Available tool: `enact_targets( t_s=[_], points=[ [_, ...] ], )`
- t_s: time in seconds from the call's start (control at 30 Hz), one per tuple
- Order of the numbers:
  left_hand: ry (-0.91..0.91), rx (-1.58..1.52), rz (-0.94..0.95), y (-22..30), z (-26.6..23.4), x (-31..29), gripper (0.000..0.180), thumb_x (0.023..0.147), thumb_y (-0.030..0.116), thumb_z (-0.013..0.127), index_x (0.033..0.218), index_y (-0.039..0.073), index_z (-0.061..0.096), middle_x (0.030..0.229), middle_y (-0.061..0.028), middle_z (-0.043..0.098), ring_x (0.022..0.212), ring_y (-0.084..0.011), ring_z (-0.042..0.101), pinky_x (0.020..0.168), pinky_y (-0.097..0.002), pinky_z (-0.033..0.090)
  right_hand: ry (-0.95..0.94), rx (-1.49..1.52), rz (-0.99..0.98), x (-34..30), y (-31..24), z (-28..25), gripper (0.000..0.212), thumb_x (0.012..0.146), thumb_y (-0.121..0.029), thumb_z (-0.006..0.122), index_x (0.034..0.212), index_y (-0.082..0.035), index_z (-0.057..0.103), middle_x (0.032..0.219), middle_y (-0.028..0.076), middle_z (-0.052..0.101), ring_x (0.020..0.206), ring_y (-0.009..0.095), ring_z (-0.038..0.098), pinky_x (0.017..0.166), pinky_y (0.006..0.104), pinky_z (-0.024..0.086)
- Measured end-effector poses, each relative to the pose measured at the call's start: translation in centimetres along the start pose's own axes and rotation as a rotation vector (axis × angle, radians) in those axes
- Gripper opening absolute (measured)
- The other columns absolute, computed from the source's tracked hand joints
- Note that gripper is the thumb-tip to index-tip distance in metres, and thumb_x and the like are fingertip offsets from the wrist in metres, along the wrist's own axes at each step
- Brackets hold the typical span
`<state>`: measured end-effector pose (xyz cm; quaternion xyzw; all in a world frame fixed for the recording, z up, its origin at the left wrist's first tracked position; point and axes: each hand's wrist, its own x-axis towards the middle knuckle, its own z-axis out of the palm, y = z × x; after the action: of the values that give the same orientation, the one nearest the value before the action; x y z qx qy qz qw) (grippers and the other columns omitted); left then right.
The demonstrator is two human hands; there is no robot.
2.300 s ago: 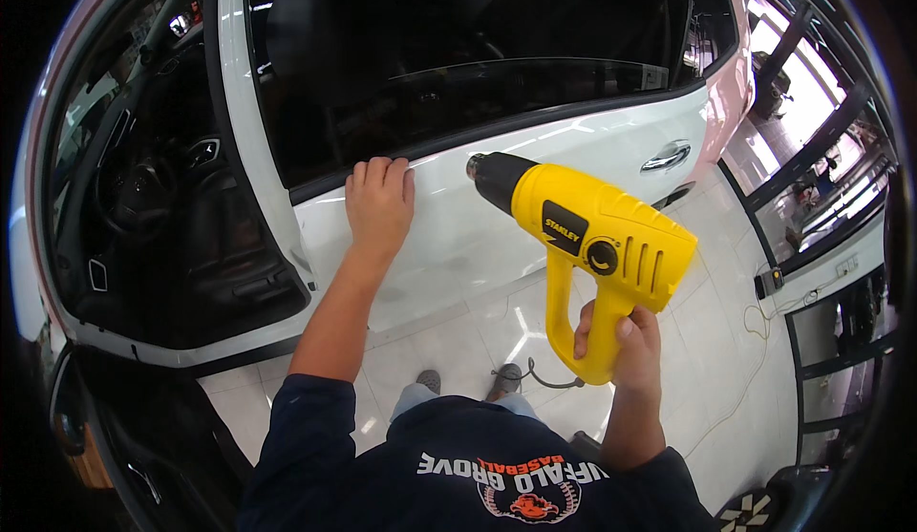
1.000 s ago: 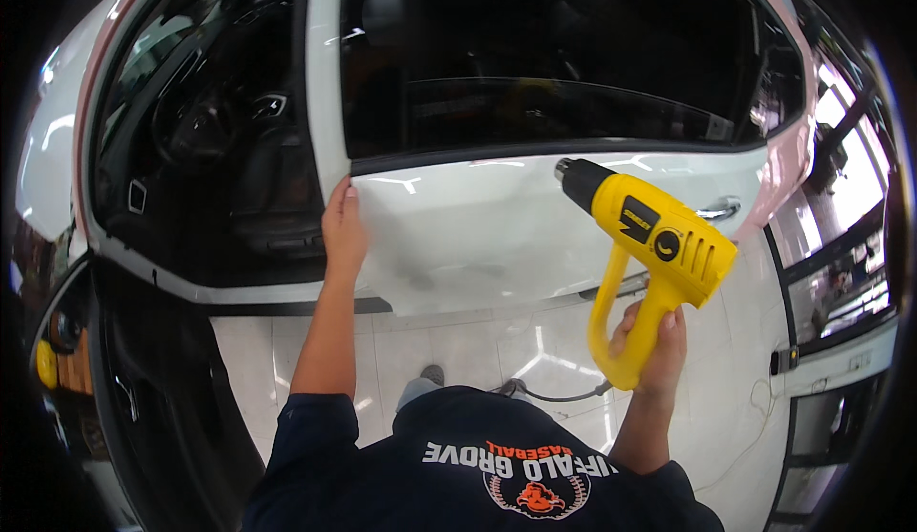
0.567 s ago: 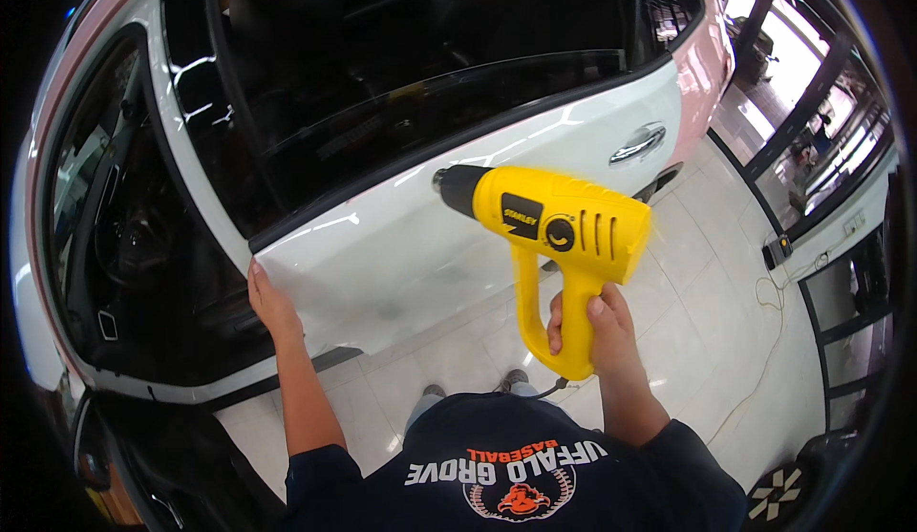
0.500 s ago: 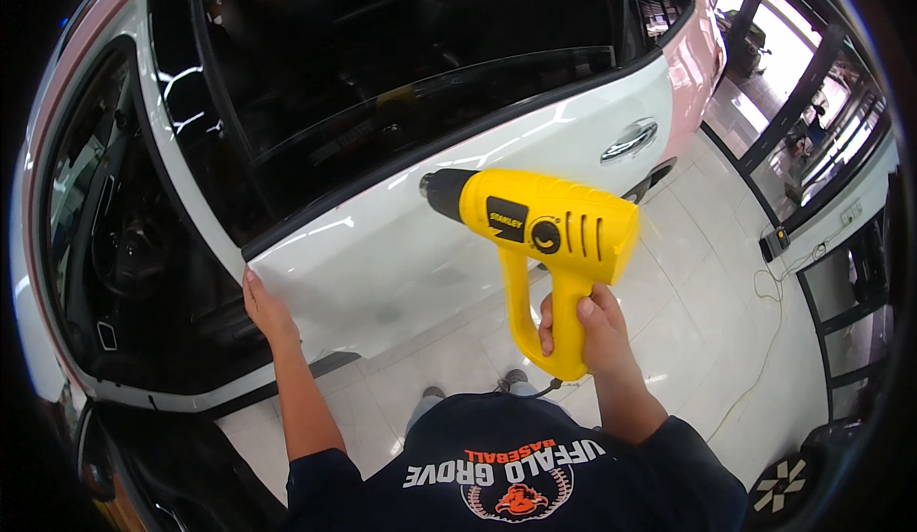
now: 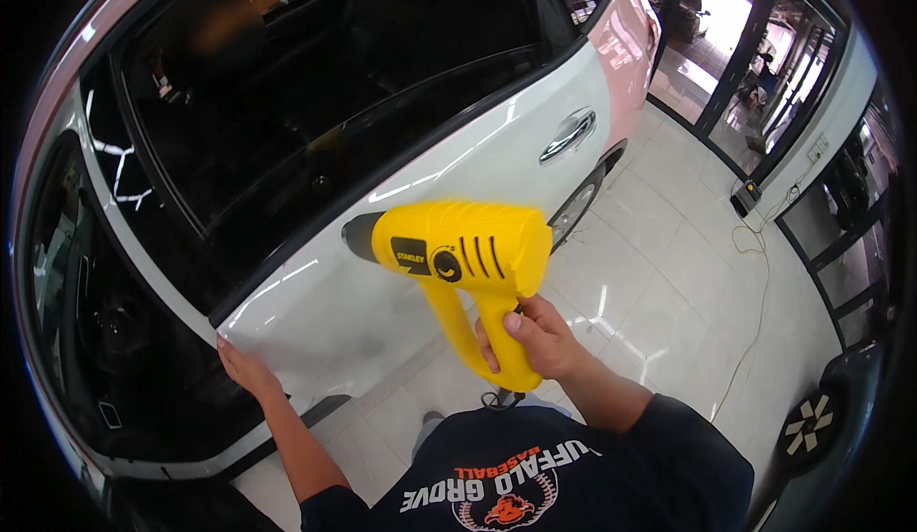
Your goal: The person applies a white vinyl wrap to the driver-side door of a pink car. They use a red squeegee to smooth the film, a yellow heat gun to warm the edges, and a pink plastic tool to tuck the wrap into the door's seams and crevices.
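My right hand [image 5: 540, 338] is wrapped round the handle of a yellow heat gun [image 5: 458, 245]. Its dark nozzle points left, in front of the upper part of a white rear car door [image 5: 382, 312]; the gap between nozzle and panel is hard to judge. At the front edge of that door, low under the window corner, my left hand [image 5: 246, 368] grips the edge, its fingertips partly hidden behind it. The door stands open from the body, with a chrome handle [image 5: 568, 137] near its rear end.
Pink bodywork [image 5: 626, 45] and a rear wheel [image 5: 578, 209] lie beyond the door. A cord [image 5: 764, 274] runs over the pale tiled floor [image 5: 659, 245] near a small black-and-yellow box [image 5: 747, 196]. Glass doors stand at the upper right, and another dark vehicle's wheel [image 5: 810, 424] at the lower right.
The heat gun has moved left and slightly down, nearer the door's front part. My view has shifted, so the car sits further left; my left hand stays on the door edge.
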<state>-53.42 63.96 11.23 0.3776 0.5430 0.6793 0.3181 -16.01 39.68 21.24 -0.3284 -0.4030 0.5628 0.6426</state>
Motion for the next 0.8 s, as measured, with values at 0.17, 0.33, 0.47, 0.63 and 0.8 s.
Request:
enact_targets(
  t_s=[0.17, 0.33, 0.47, 0.63, 0.8],
  points=[
    [0.071, 0.278, 0.144, -1.5, -0.2, 0.5, 0.050, 0.104, 0.031, 0.037, 0.134, -0.006, 0.051, 0.133, -0.0198, 0.055, 0.120, -0.0319, 0.052, 0.105, -0.0366, 0.037, 0.002, -0.020, 0.020, 0.1, -0.4, -0.1, 0.037, 0.102, -0.033, 0.048, 0.128, -0.006, 0.044, 0.091, 0.010, 0.058, 0.071, 0.018, 0.061, 0.068, 0.0318, 0.051],
    [0.083, 0.458, 0.269, -4.3, -2.6, 2.8, 0.051, 0.104, 0.031, 0.034, 0.135, -0.007, 0.050, 0.135, -0.0221, 0.053, 0.124, -0.0336, 0.051, 0.107, -0.0387, 0.036, -0.025, -0.046, 0.073, 0.7, -0.6, -0.1, 0.040, 0.103, -0.031, 0.046, 0.135, -0.008, 0.040, 0.095, 0.007, 0.055, 0.074, 0.013, 0.056, 0.068, 0.0298, 0.049],
    [0.065, 0.369, 0.212, -2.2, -0.8, 1.6, 0.054, 0.104, 0.034, 0.033, 0.136, -0.008, 0.049, 0.138, -0.0214, 0.051, 0.124, -0.0328, 0.051, 0.106, -0.0384, 0.038, -0.061, -0.155, 0.082, 0.7, -1.1, -0.6, 0.048, 0.103, -0.040, 0.043, 0.140, -0.010, 0.039, 0.109, 0.010, 0.053, 0.095, 0.017, 0.055, 0.085, 0.0335, 0.046],
    [0.091, 0.320, 0.129, -1.3, -0.1, 1.1, 0.056, 0.105, 0.037, 0.034, 0.135, -0.007, 0.050, 0.139, -0.0218, 0.050, 0.123, -0.0326, 0.051, 0.106, -0.0377, 0.038, -0.059, -0.188, 0.026, 0.6, -0.9, -1.3, 0.055, 0.102, -0.044, 0.043, 0.144, -0.010, 0.035, 0.123, 0.013, 0.050, 0.114, 0.023, 0.048, 0.096, 0.0365, 0.041],
    [0.090, 0.233, 0.081, -0.1, 1.0, -0.1, 0.058, 0.105, 0.038, 0.035, 0.135, -0.009, 0.048, 0.139, -0.0237, 0.050, 0.124, -0.0337, 0.050, 0.106, -0.0380, 0.038, -0.049, -0.174, -0.006, 0.7, -1.0, -1.5, 0.053, 0.102, -0.043, 0.043, 0.143, -0.009, 0.036, 0.118, 0.012, 0.052, 0.107, 0.021, 0.051, 0.092, 0.0349, 0.043]
  ],
)
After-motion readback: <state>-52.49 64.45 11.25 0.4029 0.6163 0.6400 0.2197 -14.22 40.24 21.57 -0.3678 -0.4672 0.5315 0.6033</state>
